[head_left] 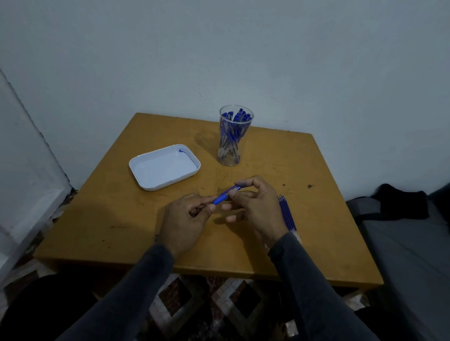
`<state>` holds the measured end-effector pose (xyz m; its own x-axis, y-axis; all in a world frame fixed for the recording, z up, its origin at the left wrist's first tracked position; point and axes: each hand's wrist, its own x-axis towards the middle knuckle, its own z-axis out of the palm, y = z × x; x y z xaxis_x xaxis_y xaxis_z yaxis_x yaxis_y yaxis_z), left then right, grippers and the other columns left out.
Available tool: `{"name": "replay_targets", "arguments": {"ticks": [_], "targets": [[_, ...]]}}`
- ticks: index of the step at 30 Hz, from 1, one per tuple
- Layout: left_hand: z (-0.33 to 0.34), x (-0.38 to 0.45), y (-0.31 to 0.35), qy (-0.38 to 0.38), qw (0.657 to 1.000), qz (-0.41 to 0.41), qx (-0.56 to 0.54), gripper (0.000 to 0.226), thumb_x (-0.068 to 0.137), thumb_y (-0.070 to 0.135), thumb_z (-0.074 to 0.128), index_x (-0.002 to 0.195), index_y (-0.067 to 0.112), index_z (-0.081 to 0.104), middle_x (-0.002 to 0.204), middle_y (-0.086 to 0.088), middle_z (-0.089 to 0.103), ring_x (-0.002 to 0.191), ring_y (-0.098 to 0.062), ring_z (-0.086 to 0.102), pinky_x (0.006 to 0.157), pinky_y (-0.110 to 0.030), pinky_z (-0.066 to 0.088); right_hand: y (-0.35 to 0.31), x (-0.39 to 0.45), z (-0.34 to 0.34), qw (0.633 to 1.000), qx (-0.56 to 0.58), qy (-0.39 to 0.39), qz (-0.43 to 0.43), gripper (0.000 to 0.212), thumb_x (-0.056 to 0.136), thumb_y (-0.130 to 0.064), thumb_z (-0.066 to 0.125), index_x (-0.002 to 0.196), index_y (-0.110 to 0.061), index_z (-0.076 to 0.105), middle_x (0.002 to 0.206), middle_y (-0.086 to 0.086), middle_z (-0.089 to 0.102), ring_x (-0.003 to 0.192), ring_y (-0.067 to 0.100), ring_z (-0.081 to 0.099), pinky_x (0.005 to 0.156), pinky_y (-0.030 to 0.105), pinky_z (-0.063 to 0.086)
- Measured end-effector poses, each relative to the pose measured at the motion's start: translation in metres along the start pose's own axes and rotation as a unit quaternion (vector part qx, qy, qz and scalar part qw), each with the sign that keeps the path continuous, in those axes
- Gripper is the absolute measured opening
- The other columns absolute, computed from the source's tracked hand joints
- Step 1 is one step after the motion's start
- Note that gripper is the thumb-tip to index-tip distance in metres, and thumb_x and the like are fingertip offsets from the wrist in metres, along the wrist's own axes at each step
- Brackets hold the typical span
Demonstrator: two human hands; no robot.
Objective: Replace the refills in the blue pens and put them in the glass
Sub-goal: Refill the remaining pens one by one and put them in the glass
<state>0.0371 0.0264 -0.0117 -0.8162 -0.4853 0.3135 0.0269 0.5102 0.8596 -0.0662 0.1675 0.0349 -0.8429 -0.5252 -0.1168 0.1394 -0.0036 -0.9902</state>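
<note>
Both hands hold one blue pen just above the counter, near its middle. The left hand pinches the pen's lower end between thumb and fingers; that end is hidden inside the grip. The right hand pinches the upper end, its forefinger curled over the tip, so the tip cannot be made out. Refills lie just right of the right hand, their near ends covered by the sleeve. The glass, full of pens, stands upright farther back. A white tray sits to its left.
</note>
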Motion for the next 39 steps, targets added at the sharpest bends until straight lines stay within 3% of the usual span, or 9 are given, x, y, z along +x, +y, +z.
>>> {"name": "replay_targets", "arguments": {"ticks": [5,11,15,18,23,26,29,33,39], "targets": [[0.0,0.001,-0.004,0.0,1.0,-0.002,-0.001,0.026,0.093,0.015,0.07,0.117,0.023,0.074,0.084,0.012,0.066,0.079,-0.005,0.06,0.065,-0.012,0.046,-0.002,0.0,-0.002,1.0,-0.003,-0.019,0.006,0.02,0.095,0.003,0.065,0.111,0.0,0.054,0.088,0.028,0.074,0.074,0.031,0.075,0.049,0.031,0.058],[-0.001,0.001,-0.002,-0.005,1.0,0.007,0.025,0.025,0.093,0.014,0.069,0.116,0.022,0.074,0.087,0.012,0.066,0.081,0.0,0.058,0.066,-0.009,0.045,-0.001,-0.001,-0.003,0.999,0.008,-0.032,0.018,0.024,0.096,0.004,0.064,0.117,0.003,0.052,0.09,0.026,0.075,0.078,0.031,0.076,0.051,0.033,0.06],[-0.001,0.001,-0.002,-0.004,1.0,0.002,0.026,0.024,0.094,0.015,0.068,0.116,0.023,0.073,0.091,0.013,0.067,0.085,0.002,0.059,0.068,-0.008,0.046,0.004,0.0,0.003,0.999,-0.001,-0.046,0.013,0.03,0.096,0.001,0.065,0.118,-0.006,0.046,0.092,0.023,0.076,0.085,0.035,0.077,0.055,0.038,0.062],[0.001,0.002,-0.002,-0.013,1.0,-0.006,0.026,0.024,0.096,0.018,0.066,0.117,0.029,0.07,0.098,0.017,0.068,0.092,0.005,0.06,0.073,-0.009,0.048,0.006,0.002,0.008,1.0,-0.019,-0.011,-0.008,0.033,0.095,-0.001,0.068,0.119,-0.008,0.047,0.089,0.022,0.075,0.081,0.035,0.077,0.057,0.042,0.062],[0.006,0.009,-0.003,0.003,0.999,-0.026,0.041,0.034,0.096,0.028,0.065,0.131,0.025,0.066,0.112,0.016,0.069,0.099,0.005,0.062,0.08,-0.008,0.051,-0.009,0.013,0.008,0.972,-0.179,0.056,-0.142,0.03,0.094,-0.01,0.072,0.114,-0.023,0.055,0.083,0.005,0.073,0.079,0.018,0.075,0.054,0.045,0.063],[0.012,0.02,-0.006,0.0,0.997,-0.019,0.076,0.047,0.097,0.031,0.065,0.142,0.027,0.054,0.122,0.015,0.063,0.107,-0.002,0.061,0.091,-0.021,0.053,-0.032,0.025,0.005,0.937,-0.229,0.099,-0.243,0.034,0.094,-0.012,0.071,0.113,-0.033,0.053,0.088,-0.007,0.071,0.084,0.01,0.072,0.061,0.042,0.064],[0.018,0.036,-0.012,-0.031,0.988,-0.001,0.153,0.05,0.098,0.035,0.061,0.146,0.025,0.049,0.133,0.011,0.058,0.123,-0.008,0.051,0.106,-0.029,0.044,-0.059,0.042,0.002,0.902,-0.215,0.165,-0.335,0.035,0.094,-0.009,0.069,0.115,-0.033,0.052,0.085,-0.015,0.066,0.083,0.009,0.071,0.06,0.043,0.062],[0.027,0.061,-0.018,-0.089,0.961,0.054,0.257,0.045,0.101,0.038,0.053,0.144,0.023,0.05,0.138,0.007,0.052,0.129,-0.013,0.044,0.109,-0.029,0.038,-0.091,0.071,-0.003,0.875,-0.174,0.239,-0.383,0.032,0.095,-0.014,0.068,0.121,-0.025,0.053,0.09,-0.007,0.067,0.083,0.014,0.071,0.06,0.047,0.06],[0.041,0.086,-0.028,-0.116,0.941,0.102,0.3,0.043,0.101,0.04,0.05,0.141,0.026,0.054,0.138,0.008,0.051,0.128,-0.011,0.042,0.112,-0.03,0.035,-0.116,0.116,0.001,0.864,-0.161,0.258,-0.402,0.03,0.096,-0.008,0.064,0.119,-0.023,0.052,0.094,-0.008,0.064,0.087,0.012,0.068,0.067,0.047,0.061]]}}
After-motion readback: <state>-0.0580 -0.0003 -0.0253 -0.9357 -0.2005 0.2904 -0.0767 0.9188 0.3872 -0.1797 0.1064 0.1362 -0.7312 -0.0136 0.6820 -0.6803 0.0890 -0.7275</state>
